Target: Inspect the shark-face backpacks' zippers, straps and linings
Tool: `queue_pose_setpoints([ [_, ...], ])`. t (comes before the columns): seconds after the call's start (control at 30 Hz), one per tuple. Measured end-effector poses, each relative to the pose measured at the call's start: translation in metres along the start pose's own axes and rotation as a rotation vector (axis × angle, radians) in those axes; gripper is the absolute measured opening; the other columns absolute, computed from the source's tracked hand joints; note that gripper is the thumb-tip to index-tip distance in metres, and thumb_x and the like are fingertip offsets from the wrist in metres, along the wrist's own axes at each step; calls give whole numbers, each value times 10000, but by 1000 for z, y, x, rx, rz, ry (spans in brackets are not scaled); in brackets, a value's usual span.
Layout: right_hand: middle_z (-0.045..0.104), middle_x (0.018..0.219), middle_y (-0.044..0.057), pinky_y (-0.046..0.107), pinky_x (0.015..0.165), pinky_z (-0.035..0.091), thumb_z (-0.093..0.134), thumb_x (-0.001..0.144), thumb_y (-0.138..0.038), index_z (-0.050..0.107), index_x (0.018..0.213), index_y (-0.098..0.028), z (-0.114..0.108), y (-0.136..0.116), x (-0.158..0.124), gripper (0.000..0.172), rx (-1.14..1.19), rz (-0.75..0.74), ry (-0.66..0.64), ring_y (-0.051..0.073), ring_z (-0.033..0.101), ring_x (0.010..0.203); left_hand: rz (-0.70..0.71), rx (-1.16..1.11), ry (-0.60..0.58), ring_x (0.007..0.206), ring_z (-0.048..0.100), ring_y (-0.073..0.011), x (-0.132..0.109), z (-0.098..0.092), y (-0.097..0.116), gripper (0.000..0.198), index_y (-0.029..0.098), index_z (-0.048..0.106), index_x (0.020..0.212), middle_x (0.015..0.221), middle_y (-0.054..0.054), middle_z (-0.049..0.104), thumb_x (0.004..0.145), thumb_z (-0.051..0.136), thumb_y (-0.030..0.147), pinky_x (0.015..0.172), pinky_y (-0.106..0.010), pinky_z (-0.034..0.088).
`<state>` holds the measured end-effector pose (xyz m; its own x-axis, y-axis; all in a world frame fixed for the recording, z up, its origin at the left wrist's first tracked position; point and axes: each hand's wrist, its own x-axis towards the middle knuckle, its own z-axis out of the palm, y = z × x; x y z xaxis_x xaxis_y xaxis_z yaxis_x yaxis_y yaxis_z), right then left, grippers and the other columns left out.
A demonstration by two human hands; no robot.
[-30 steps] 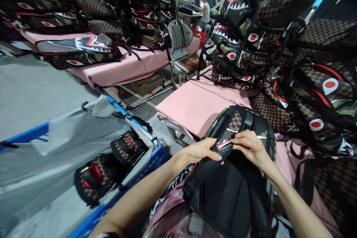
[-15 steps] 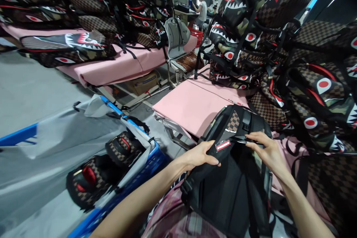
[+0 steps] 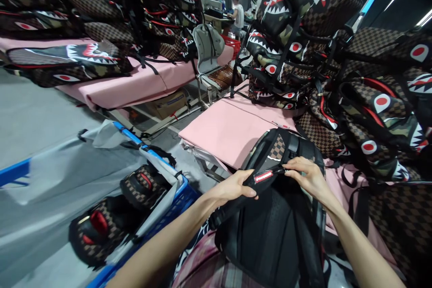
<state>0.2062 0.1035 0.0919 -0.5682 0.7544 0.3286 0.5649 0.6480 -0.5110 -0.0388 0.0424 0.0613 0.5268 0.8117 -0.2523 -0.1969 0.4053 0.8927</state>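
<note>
A black backpack point(image 3: 266, 229) rests on my lap with its back panel and straps facing up, its top end by the pink table. My left hand point(image 3: 238, 188) is closed around a shoulder strap point(image 3: 243, 200), thumb below a small red label point(image 3: 263, 176) that has a clear film over it. My right hand point(image 3: 305, 177) pinches a small, slim metal tool point(image 3: 284, 169), like thread snips, at the strap just right of the label. Its tips are mostly hidden by the fingers and the dark strap.
A pink-covered table point(image 3: 222, 130) is ahead, with a tall pile of shark-face backpacks point(image 3: 280, 49) on its right. At left stands a blue crate point(image 3: 185, 189), lined with grey sheeting, holding checkered bags point(image 3: 145, 184). Behind are a chair point(image 3: 207, 49) and a seated person point(image 3: 239, 15).
My right hand has come slightly left, bringing the tool against the strap beside the label. The strap is now more level, its label turned more toward me. The view has shifted slightly.
</note>
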Motion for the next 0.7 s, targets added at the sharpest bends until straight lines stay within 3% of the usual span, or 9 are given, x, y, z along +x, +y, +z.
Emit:
queue_pose_setpoints([
  [0.7,665,874,51,349,747,470,569,839,-345,696,891,-227,6,9,3,181,65,1,-38,187,595,826,-2,-5,-28,699,557,-148,1,-3,-1,334,141,593,894,770,-11,626,567,657,136,670,-245,425],
])
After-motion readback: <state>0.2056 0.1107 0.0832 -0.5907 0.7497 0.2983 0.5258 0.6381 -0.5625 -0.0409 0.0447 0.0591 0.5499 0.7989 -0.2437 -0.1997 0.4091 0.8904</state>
